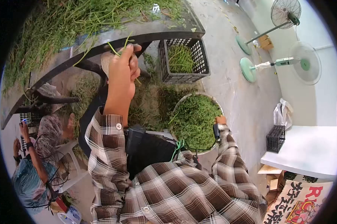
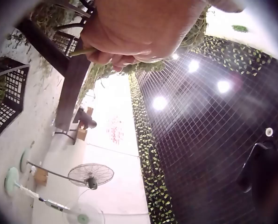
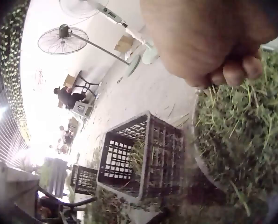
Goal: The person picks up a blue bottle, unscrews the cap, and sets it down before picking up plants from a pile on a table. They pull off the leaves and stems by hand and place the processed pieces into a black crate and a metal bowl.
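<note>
My left hand (image 1: 124, 69) is raised in front of the table edge, fingers curled around a few thin green plant stems (image 1: 113, 49). One cut stem end (image 2: 83, 52) pokes out of the fist in the left wrist view. Down at the right, my right hand (image 1: 221, 120) grips the rim of a round tub (image 1: 222, 106). Its curled fingertips (image 3: 234, 73) lie just inside the rim, over the greens. Loose leafy greens (image 1: 196, 119) fill this tub, which stands close in front of my body.
A table (image 1: 183, 28) heaped with long green stems (image 1: 101, 16) spans the top left. Beyond the tub stands a black crate (image 1: 187, 77) with stems inside. Plant scraps litter the floor (image 1: 228, 67). Another person (image 1: 36, 175) sits at left; standing fans (image 1: 248, 70) are at right.
</note>
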Action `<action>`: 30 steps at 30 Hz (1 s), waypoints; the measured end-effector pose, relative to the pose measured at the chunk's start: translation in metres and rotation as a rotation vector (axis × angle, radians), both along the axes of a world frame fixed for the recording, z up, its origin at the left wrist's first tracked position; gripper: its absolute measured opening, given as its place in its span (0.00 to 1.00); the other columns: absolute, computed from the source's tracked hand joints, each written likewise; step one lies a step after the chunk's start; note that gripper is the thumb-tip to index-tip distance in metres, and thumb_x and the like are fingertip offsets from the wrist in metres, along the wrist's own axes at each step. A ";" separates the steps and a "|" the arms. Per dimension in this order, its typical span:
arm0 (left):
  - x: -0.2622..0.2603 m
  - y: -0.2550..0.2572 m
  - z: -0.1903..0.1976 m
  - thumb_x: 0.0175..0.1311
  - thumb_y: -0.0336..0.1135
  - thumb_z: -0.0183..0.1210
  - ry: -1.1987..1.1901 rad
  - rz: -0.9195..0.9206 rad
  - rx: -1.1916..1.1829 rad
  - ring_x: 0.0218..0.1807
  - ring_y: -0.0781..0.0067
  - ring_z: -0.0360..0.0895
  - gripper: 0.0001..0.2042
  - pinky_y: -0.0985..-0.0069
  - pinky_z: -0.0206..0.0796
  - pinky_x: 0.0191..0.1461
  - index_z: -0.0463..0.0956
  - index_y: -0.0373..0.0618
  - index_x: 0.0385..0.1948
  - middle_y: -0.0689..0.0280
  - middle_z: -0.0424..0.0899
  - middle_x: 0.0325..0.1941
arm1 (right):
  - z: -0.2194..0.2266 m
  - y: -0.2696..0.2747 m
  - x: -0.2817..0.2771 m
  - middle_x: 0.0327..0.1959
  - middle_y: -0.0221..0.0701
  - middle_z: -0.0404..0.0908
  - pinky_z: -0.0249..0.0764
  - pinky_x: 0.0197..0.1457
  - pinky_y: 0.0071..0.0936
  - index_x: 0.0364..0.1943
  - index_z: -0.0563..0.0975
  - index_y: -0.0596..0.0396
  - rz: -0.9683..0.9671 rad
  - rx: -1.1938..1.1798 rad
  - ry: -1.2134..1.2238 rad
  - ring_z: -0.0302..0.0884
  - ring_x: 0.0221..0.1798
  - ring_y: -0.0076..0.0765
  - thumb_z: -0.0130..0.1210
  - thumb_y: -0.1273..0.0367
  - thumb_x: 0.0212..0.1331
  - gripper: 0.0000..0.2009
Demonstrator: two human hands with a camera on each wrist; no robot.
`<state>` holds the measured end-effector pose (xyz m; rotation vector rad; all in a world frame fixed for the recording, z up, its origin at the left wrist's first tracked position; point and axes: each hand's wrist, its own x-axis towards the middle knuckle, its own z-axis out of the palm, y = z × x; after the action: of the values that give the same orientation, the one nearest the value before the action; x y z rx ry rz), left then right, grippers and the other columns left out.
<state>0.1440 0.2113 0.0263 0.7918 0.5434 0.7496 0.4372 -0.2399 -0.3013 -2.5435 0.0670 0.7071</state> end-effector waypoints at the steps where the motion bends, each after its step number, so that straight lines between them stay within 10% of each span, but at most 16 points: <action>1: -0.001 0.000 0.000 0.67 0.37 0.47 0.010 0.001 -0.012 0.14 0.89 0.48 0.11 0.86 0.40 0.16 0.73 0.38 0.35 0.78 0.58 0.13 | -0.014 -0.012 0.007 0.30 0.47 0.78 0.70 0.40 0.46 0.32 0.77 0.56 0.024 -0.075 -0.018 0.75 0.37 0.53 0.52 0.60 0.45 0.15; 7: -0.001 0.000 -0.001 0.67 0.37 0.47 0.040 -0.014 0.004 0.14 0.89 0.48 0.12 0.87 0.40 0.16 0.72 0.36 0.36 0.78 0.58 0.14 | 0.043 0.026 -0.044 0.44 0.49 0.76 0.69 0.51 0.39 0.51 0.71 0.57 0.304 -0.512 -0.093 0.74 0.47 0.51 0.54 0.62 0.45 0.25; 15: 0.006 -0.005 0.003 0.66 0.36 0.46 0.055 -0.055 0.084 0.14 0.90 0.47 0.11 0.87 0.39 0.16 0.72 0.36 0.36 0.78 0.57 0.13 | -0.010 0.091 -0.072 0.42 0.44 0.78 0.69 0.51 0.38 0.38 0.79 0.57 0.588 0.049 0.072 0.74 0.45 0.51 0.50 0.59 0.45 0.19; 19: 0.005 -0.012 0.010 0.67 0.36 0.46 0.116 -0.042 0.124 0.14 0.90 0.47 0.11 0.87 0.40 0.18 0.71 0.35 0.36 0.78 0.56 0.14 | -0.063 0.122 -0.109 0.47 0.45 0.75 0.68 0.52 0.37 0.48 0.74 0.56 0.519 0.109 0.363 0.72 0.50 0.50 0.50 0.59 0.47 0.23; 23: 0.002 -0.011 0.005 0.67 0.36 0.45 0.172 -0.032 0.126 0.14 0.91 0.48 0.12 0.88 0.40 0.16 0.70 0.34 0.37 0.79 0.55 0.13 | -0.127 0.138 -0.152 0.58 0.46 0.66 0.66 0.57 0.35 0.60 0.63 0.55 0.878 -0.022 0.413 0.67 0.58 0.47 0.50 0.58 0.53 0.30; 29: 0.000 -0.010 -0.003 0.67 0.37 0.46 0.307 0.032 0.105 0.13 0.91 0.47 0.12 0.89 0.40 0.15 0.69 0.34 0.37 0.78 0.56 0.12 | -0.134 0.168 -0.190 0.65 0.47 0.56 0.55 0.66 0.33 0.64 0.53 0.58 0.536 0.086 0.580 0.56 0.65 0.48 0.50 0.56 0.52 0.37; 30: 0.003 -0.012 0.000 0.67 0.37 0.46 0.307 0.040 0.111 0.13 0.91 0.47 0.12 0.89 0.40 0.15 0.69 0.34 0.37 0.78 0.56 0.12 | -0.138 0.171 -0.196 0.61 0.44 0.64 0.62 0.61 0.33 0.60 0.63 0.56 0.473 0.057 0.481 0.63 0.62 0.45 0.50 0.56 0.52 0.31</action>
<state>0.1471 0.1993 0.0262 1.0099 0.8006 0.7035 0.2409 -0.0684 -0.4393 -2.2937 -0.3987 1.4667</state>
